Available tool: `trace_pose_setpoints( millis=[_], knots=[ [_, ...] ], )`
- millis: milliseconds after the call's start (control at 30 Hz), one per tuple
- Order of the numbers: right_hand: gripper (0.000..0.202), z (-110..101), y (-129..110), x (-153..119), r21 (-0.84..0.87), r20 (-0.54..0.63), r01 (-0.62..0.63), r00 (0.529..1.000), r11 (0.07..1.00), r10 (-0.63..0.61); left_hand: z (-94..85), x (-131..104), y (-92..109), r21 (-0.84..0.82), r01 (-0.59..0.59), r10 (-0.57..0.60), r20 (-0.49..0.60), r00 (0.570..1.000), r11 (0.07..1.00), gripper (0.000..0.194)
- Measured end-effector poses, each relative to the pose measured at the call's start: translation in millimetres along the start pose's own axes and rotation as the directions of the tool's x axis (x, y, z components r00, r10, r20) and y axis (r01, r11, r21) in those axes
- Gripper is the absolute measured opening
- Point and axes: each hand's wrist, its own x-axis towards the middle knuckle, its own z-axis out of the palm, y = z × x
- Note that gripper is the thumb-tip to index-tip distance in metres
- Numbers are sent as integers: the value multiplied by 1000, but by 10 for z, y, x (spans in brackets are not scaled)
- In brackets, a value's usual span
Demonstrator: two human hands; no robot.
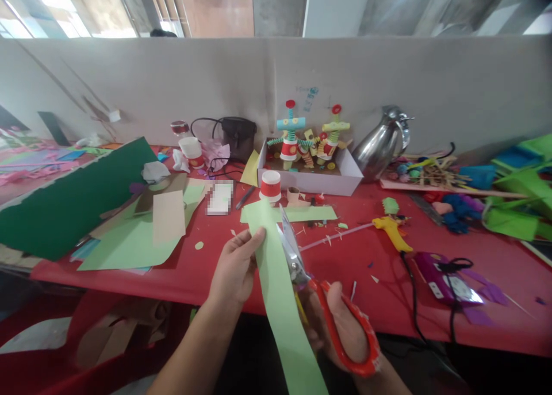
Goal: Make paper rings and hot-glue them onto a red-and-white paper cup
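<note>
My left hand (235, 263) pinches a long strip of light green paper (280, 303) near its upper end, thumb on top. The strip hangs down past the table's front edge. Red-handled scissors (294, 260) are in my right hand (340, 326), fingers through the loops. Their blades stand apart along the strip's right edge; whether they touch the paper I cannot tell. Behind the strip's top, another green paper strip (314, 214) lies flat on the table. A red and white paper cup (271, 186) stands just beyond it.
Two paper-cup figures stand in a white box (310, 182) at the back, beside a steel jug (379, 145). To the right lie a yellow glue gun (393, 232) with its cord and a purple box (446, 280). Green sheets (129, 245) and a dark green panel (77, 205) occupy the left.
</note>
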Motion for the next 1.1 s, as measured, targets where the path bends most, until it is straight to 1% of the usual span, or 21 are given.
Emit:
trace_pose_setpoints(
  millis=[167,267,433,500,600,667,700,733,767,800,833,867,900,933,967,1000,1033,1100],
  knots=[
    [74,13,-24,21,-37,-53,22,998,999,-24,64,-88,-108,0,30,-30,25,999,1000,25],
    [73,25,-65,17,-4,-32,-7,999,1000,7,56,-118,-139,7,29,-30,21,999,1000,28],
    [74,18,-92,0,64,-6,-31,999,997,31,30,-126,-127,20,37,-38,27,999,999,29],
    [72,22,-135,-12,77,-36,6,999,997,-4,20,-125,-123,10,40,-40,25,999,999,27],
    [71,6,-272,-63,70,-134,141,982,987,-131,-13,-113,-127,-7,36,-36,7,999,999,24],
    [69,-52,-394,-128,-15,-207,207,957,978,-205,-53,-90,-128,-25,22,-22,-17,1000,999,22],
    [65,-100,-457,-170,-113,-242,205,943,972,-227,-81,-73,-125,-42,6,-8,-37,999,999,20],
    [60,-161,-517,-218,-257,-284,175,926,950,-247,-115,-53,-116,-65,-13,9,-68,998,998,16],
    [54,-234,-574,-271,-433,-323,109,908,895,-266,-156,-30,-102,-91,-38,28,-114,993,995,12],
    [47,-316,-626,-326,-618,-372,16,875,786,-310,-204,-7,-82,-120,-65,44,-170,985,991,7],
    [42,-406,-674,-381,-777,-400,-91,835,622,-377,-257,15,-56,-148,-92,57,-227,972,985,5],
    [45,-500,-717,-435,-883,-392,-200,812,425,-433,-316,35,-25,-175,-115,62,-282,957,978,9],
    [51,-597,-756,-484,-931,-364,-294,795,217,-484,-377,53,8,-199,-138,66,-334,940,970,13],
    [52,-696,-790,-529,-929,-333,-369,789,35,-516,-439,67,40,-220,-163,70,-378,923,962,17],
    [51,-797,-821,-567,-902,-308,-418,793,-102,-525,-498,77,69,-233,-186,77,-410,909,955,20],
    [49,-900,-850,-601,-877,-291,-442,802,-191,-521,-553,85,94,-236,-204,87,-429,899,950,21],
    [47,-1006,-878,-630,-858,-282,-451,814,-246,-508,-602,89,111,-233,-219,100,-434,895,948,22],
    [47,-1223,-936,-681,-844,-257,-442,830,-303,-495,-677,92,122,-218,-242,137,-405,904,946,24]
  ],
)
